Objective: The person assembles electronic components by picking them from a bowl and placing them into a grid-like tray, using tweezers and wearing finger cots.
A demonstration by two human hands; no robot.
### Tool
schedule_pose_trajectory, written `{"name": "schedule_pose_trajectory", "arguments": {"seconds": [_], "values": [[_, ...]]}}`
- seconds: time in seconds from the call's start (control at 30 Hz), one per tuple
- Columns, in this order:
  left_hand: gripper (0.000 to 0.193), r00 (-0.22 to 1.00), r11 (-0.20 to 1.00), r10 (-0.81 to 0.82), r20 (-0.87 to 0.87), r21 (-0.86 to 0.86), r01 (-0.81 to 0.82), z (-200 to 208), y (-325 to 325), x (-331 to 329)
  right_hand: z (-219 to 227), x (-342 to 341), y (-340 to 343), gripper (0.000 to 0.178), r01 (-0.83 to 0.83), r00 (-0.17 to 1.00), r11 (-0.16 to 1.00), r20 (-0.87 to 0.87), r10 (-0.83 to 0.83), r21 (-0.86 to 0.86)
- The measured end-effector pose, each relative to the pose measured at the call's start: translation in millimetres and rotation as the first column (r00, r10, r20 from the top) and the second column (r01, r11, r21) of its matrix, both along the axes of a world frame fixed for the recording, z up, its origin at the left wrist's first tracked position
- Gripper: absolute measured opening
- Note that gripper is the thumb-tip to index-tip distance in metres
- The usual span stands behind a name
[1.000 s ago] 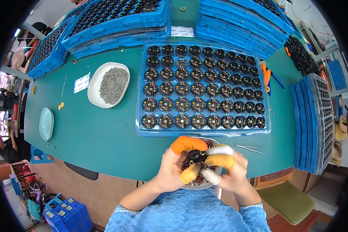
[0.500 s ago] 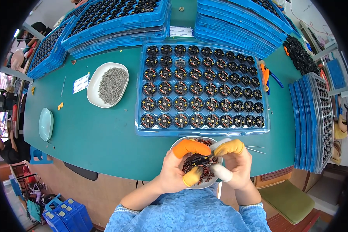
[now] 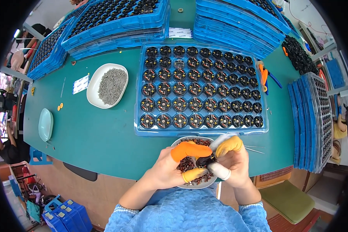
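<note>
Close to my body, both hands pinch a small round black part. My left hand grips its left side, with an orange cover on a finger and a yellow one on the thumb. On the other side, my right hand closes on it with a yellow-covered finger and a white-covered thumb; another white-covered finger is blurred. Fingertips hide much of the part. Just beneath is a white bowl of small reddish-brown pieces. Beyond it lies a clear-and-blue tray with rows of black round parts carrying red and yellow bits.
A white dish of small grey metal pieces stands left of the tray, with a pale green dish farther left. Blue tray stacks rise at the back and right. Orange-handled pliers and thin metal rods lie rightward.
The black part has turned and tilted between my fingers. My left hand has shifted slightly left, and my right fingers have moved over the part's edge.
</note>
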State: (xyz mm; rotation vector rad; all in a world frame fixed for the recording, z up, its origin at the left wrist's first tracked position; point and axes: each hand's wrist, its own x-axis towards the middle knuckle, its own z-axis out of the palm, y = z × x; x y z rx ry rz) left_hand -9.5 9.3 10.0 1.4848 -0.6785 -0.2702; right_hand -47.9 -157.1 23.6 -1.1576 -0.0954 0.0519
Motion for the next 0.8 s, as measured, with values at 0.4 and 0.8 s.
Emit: {"name": "schedule_pose_trajectory", "arguments": {"seconds": [0.4,0.8], "values": [[0.042,0.905,0.865,-0.189,-0.382,-0.502,-0.031,-5.9,-6.0,6.5,-5.1,3.2,6.9,0.024,0.116,0.954,0.929,0.3,-0.006,-0.351],[0.038,0.911,0.861,-0.063,-0.407,-0.483,-0.156,-8.6,-14.3,2.8,-5.1,8.9,6.7,0.021,0.601,0.701,0.497,0.712,0.05,-0.627]]}}
